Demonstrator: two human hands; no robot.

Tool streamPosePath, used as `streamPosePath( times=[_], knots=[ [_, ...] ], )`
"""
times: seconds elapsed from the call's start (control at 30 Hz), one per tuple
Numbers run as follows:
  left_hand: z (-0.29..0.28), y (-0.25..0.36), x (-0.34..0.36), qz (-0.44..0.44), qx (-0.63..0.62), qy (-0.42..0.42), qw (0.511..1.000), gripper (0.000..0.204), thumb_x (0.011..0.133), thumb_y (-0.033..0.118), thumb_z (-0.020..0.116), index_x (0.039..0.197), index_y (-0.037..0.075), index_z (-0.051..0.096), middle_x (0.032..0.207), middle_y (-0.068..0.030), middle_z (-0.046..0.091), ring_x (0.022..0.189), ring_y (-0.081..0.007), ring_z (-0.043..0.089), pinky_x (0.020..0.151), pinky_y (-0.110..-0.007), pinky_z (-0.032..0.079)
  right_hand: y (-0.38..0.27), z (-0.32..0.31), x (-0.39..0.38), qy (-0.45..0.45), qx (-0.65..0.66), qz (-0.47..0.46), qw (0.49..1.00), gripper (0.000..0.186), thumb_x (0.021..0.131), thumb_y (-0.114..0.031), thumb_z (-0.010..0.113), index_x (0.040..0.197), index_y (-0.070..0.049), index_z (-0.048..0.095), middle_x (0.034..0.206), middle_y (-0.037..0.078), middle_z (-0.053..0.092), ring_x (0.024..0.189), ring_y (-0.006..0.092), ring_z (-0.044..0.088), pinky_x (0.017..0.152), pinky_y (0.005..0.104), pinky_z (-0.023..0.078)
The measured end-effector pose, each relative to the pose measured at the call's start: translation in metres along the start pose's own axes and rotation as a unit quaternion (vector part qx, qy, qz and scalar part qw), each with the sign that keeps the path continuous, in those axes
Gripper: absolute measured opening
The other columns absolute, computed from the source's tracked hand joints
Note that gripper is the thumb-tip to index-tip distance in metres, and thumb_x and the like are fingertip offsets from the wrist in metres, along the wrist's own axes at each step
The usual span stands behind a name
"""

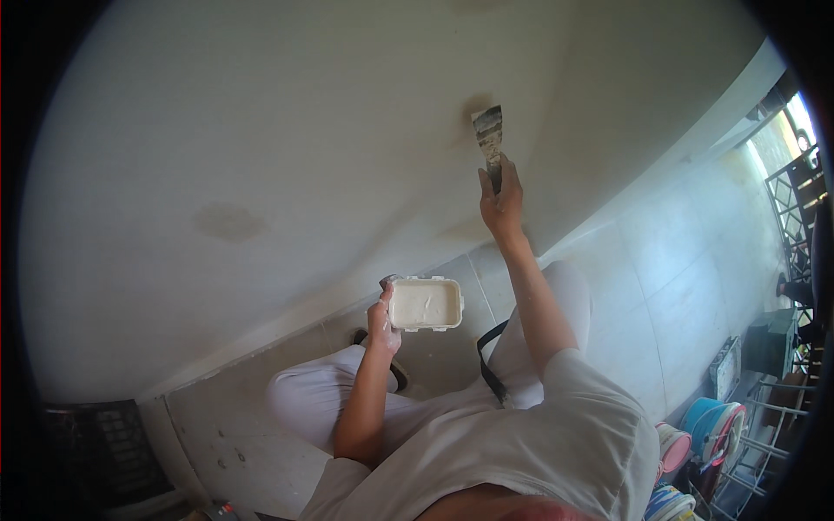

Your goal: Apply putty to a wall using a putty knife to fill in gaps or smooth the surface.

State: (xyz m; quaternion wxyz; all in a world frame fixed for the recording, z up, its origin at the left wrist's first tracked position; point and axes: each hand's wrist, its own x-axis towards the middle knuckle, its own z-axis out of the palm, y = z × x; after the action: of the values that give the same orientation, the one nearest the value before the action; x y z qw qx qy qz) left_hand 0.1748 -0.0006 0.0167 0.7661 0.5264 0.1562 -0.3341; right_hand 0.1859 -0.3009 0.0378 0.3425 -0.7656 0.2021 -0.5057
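Whether the putty knife (pixel 489 130) touches the brown patch (pixel 467 108) on the wall (pixel 339 113) is hard to judge, its handle (pixel 496 179) half-hidden where your outstretched right hand (pixel 502 204) grips it, while your left hand (pixel 381 319) clasps the white tub (pixel 461 306) by its left edge.

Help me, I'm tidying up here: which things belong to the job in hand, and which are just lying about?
In use:
putty knife, in right hand
rectangular tub of off-white paste, in left hand

Apparently lying about:
blue bucket
pink bucket

Tub (pixel 460 304) creamy white; scraper (pixel 489 130) grey, dark-streaked; wall (pixel 287 130) off-white, brown-blotched; shirt (pixel 495 443) pale grey.
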Motion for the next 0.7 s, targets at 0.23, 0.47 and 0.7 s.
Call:
streamPosePath(
  times=[0.23, 0.47, 0.7],
  knots=[
    [-0.003, -0.006, 0.002, 0.005, 0.002, 0.0, 1.0, 0.048, 0.093, 0.039, 0.062, 0.121, 0.0, 0.059, 0.115, -0.0085, 0.065, 0.105, -0.0205, 0.063, 0.09, -0.036, 0.049, 0.009, 0.019, 0.006, -0.022, 0.007, 0.027, 0.999, 0.039, 0.088, -0.004, 0.06, 0.122, 0.011, 0.048, 0.101, 0.028, 0.057, 0.089, 0.0439, 0.059, 0.075, 0.0464, 0.049],
    [0.004, 0.005, -0.004, 0.007, -0.007, -0.008, 1.0, 0.046, 0.094, 0.038, 0.061, 0.121, 0.001, 0.059, 0.114, -0.0081, 0.065, 0.105, -0.0201, 0.063, 0.09, -0.036, 0.049, 0.007, 0.011, 0.002, -0.058, 0.021, 0.059, 0.996, 0.04, 0.089, -0.003, 0.058, 0.124, 0.011, 0.046, 0.1, 0.027, 0.056, 0.086, 0.0435, 0.058, 0.074, 0.046, 0.048],
    [-0.003, 0.001, -0.001, 0.012, -0.007, -0.012, 1.0, 0.045, 0.094, 0.038, 0.06, 0.12, 0.001, 0.059, 0.113, -0.008, 0.065, 0.103, -0.02, 0.063, 0.09, -0.036, 0.049, 0.005, -0.002, -0.016, -0.014, 0.014, -0.005, 1.0, 0.039, 0.088, -0.003, 0.064, 0.122, 0.009, 0.049, 0.098, 0.022, 0.058, 0.082, 0.0348, 0.059, 0.071, 0.0376, 0.049]
  ],
)
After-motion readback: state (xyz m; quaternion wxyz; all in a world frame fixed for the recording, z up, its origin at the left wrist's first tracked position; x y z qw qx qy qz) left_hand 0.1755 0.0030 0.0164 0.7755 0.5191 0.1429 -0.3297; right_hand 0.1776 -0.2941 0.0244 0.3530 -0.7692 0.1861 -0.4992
